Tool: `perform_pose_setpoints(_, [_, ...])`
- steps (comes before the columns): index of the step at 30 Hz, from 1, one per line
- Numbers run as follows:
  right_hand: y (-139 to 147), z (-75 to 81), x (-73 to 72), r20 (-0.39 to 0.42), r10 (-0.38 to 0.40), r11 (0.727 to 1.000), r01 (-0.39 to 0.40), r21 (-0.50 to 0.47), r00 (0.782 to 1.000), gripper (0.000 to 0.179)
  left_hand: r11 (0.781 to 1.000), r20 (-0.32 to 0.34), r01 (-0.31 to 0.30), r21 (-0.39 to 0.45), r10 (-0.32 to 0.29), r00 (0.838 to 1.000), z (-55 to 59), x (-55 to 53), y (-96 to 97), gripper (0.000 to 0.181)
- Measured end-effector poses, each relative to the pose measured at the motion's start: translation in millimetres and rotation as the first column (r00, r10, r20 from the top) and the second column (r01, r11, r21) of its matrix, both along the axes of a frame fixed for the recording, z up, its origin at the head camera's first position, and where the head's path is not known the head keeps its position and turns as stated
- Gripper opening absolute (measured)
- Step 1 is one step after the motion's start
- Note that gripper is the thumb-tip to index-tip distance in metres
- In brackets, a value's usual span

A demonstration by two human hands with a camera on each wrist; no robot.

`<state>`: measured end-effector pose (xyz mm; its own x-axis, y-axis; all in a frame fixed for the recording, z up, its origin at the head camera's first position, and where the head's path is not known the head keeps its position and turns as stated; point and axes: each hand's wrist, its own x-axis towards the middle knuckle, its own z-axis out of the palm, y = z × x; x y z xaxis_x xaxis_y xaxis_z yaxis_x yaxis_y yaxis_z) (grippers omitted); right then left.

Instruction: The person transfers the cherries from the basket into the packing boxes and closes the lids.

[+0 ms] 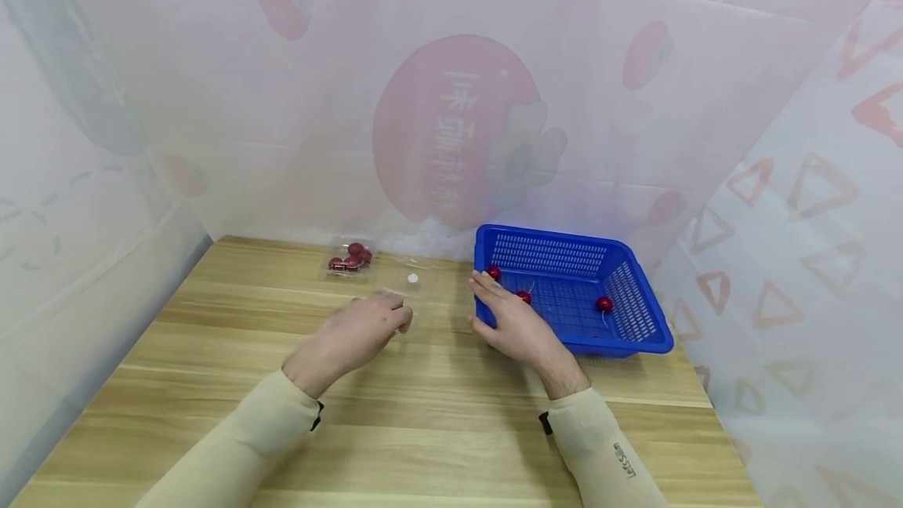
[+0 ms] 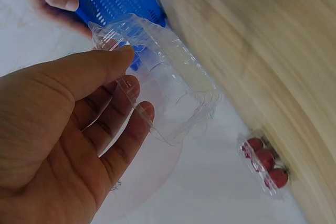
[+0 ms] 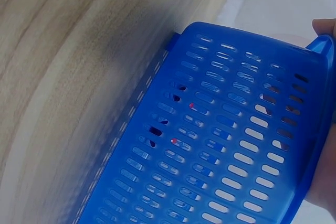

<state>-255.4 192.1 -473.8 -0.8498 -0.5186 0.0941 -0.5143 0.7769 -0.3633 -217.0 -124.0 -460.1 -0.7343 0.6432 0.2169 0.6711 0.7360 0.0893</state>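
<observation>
Left hand [image 1: 356, 332] is extended forward, back uppermost, with the thumb and fingers clamped on the wall of a clear plastic container [image 2: 181, 90]. Right hand [image 1: 518, 324] reaches across the left side of a blue basket [image 1: 574, 237], fingers straight and thumb set apart from them; whether it presses on the rim cannot be told. The container is thin, transparent and glossy with creased edges, located left of the basket toward the far side of the wooden table [image 1: 395, 437]; contact with the table cannot be determined. A second clear box [image 1: 350, 259], holding dark red fruits, sits farther left near the far edge. Three glossy red cherries [image 1: 604, 304] are visible in the slotted basket, two at left, one at right. The right sleeve [image 1: 600, 445] reads "LetsSlim". Pale characters on the far sheet's red circle [image 1: 423, 132] are too faint to read reliably.
</observation>
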Motion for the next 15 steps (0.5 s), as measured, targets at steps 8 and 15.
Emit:
perform_pose_setpoints(8, [0.1, -0.5, -0.7, -0.004, -0.003, 1.000, 0.003, -0.011, 1.000, 0.072, 0.999, 0.024, 0.033, -0.020, -0.033, 0.999, -11.0, -5.0, 18.3, 0.026])
perform_pose_setpoints(15, [0.3, -0.5, -1.0, 0.003, -0.002, 1.000, 0.002, 0.000, 1.000, 0.072, 1.000, 0.042, 0.020, 0.005, -0.020, 0.999, -16.3, -6.3, 20.1, 0.019])
